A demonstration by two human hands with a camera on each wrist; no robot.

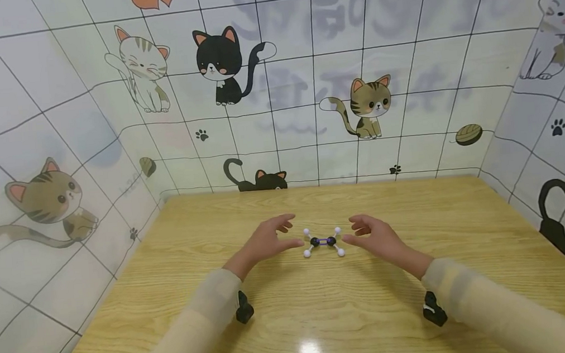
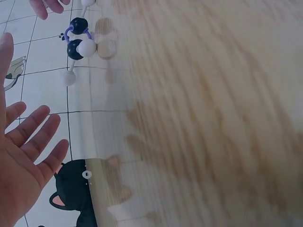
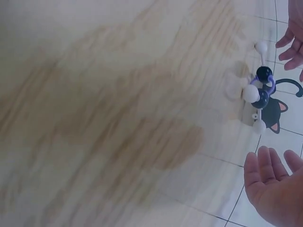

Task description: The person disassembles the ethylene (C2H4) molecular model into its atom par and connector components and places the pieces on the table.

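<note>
A ball-and-stick molecule model (image 1: pixel 331 241) lies on the wooden table between the two hands. It has two black balls joined by a pair of purple links, and several white balls on short white sticks. To its left is my left hand (image 1: pixel 266 240), fingers loosely bent and thumb pointing at the model. My right hand (image 1: pixel 376 239) mirrors it on the other side, its thumb tip close to a white ball. Neither hand holds anything. In the left wrist view the left palm (image 2: pixel 21 163) faces the model with spread fingers; the right palm (image 3: pixel 279 191) appears similarly in the right wrist view.
The light wood tabletop (image 1: pixel 293 304) reflects a bright spot near its front. White tiled-pattern walls (image 1: pixel 294 80) with cartoon cats rise behind and at both sides. Dark wrist cameras (image 1: pixel 244 309) hang below the beige sleeves (image 1: pixel 194 324).
</note>
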